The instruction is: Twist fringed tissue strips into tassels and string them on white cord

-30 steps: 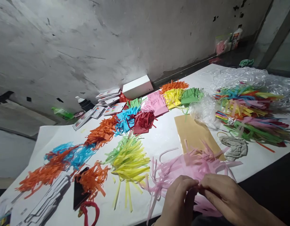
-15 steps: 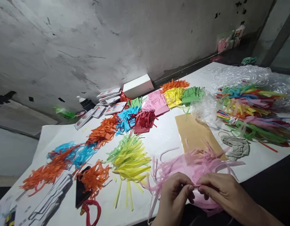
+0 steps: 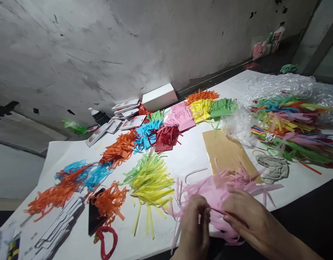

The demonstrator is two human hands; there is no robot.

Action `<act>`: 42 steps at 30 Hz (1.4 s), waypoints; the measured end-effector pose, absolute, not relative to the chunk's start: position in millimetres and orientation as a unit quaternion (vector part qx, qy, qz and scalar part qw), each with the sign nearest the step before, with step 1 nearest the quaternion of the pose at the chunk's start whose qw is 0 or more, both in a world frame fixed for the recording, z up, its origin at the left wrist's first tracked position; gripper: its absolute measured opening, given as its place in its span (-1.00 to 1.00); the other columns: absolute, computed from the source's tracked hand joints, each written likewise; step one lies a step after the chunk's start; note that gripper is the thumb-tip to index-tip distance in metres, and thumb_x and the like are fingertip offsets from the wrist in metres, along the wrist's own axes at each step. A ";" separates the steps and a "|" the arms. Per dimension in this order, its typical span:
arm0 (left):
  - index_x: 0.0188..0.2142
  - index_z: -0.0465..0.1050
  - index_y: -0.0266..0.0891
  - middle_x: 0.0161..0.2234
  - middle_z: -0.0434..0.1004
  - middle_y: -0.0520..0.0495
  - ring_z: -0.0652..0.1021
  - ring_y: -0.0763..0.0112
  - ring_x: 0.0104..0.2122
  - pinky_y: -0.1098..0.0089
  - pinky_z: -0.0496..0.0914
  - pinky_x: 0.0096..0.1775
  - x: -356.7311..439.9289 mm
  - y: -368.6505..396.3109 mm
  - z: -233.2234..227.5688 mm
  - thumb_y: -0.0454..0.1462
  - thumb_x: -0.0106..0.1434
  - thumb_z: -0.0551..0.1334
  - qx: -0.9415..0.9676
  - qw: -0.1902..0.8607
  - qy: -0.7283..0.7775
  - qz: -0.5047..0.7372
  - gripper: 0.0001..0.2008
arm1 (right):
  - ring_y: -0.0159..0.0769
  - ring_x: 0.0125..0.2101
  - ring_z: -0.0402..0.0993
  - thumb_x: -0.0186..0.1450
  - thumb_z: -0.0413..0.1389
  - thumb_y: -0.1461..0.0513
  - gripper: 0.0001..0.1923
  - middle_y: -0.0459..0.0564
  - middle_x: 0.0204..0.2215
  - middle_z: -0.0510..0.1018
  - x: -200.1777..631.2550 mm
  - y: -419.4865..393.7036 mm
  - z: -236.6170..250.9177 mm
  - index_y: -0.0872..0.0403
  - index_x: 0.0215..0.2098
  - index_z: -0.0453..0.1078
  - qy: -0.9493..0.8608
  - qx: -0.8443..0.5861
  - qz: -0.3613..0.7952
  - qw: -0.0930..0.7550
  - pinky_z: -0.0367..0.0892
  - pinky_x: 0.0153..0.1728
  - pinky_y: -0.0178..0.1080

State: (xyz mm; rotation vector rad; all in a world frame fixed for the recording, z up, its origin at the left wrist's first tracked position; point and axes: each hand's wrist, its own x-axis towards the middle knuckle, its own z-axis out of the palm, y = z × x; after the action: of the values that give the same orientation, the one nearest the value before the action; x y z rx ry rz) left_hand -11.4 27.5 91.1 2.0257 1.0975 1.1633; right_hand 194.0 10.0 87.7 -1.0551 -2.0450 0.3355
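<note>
Pink fringed tissue paper [image 3: 201, 187] lies at the table's near edge, its cut strips spreading around and below my hands. A thin twisted part of it stretches between my two hands. My left hand [image 3: 195, 220] is closed in a pinch on one end of that twist. My right hand [image 3: 244, 216] pinches the other end, with its fingers curled over the pink paper. Part of the fringe sits under the right hand and is hidden. Left of my hands lies a yellow tissue tassel [image 3: 150, 184] with a green one [image 3: 139, 166] behind it.
Brown paper [image 3: 228, 155] and a grey cloth [image 3: 273, 168] lie beyond my hands. Bundled coloured strips [image 3: 288, 122] are at right. Fringed tissue pieces [image 3: 167, 138] run across the white table, with orange tissue on a dark phone [image 3: 94, 220] at left. A white box [image 3: 159, 97] stands by the wall.
My hands have moved apart, drawing the pink twist out between them. The left hand has shifted left and turned; the right hand has risen slightly.
</note>
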 end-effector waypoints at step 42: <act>-0.22 0.41 -0.18 -0.30 0.61 -0.09 0.54 0.26 -0.26 0.23 0.41 -0.16 -26.2 17.8 2.9 -0.39 0.45 0.05 0.830 0.169 0.417 0.329 -0.81 | -0.18 0.11 0.44 0.44 -0.15 0.47 -0.62 0.10 -0.03 0.62 185.3 4.6 -6.7 0.16 -0.03 0.46 -0.838 -0.415 -0.002 0.353 0.08 0.27 0.03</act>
State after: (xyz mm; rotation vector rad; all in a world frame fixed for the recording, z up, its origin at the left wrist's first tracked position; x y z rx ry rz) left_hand -26.2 17.8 2.9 2.3613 1.1852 0.9349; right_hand 185.3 4.6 -6.7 -1.0744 -2.1690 -0.0044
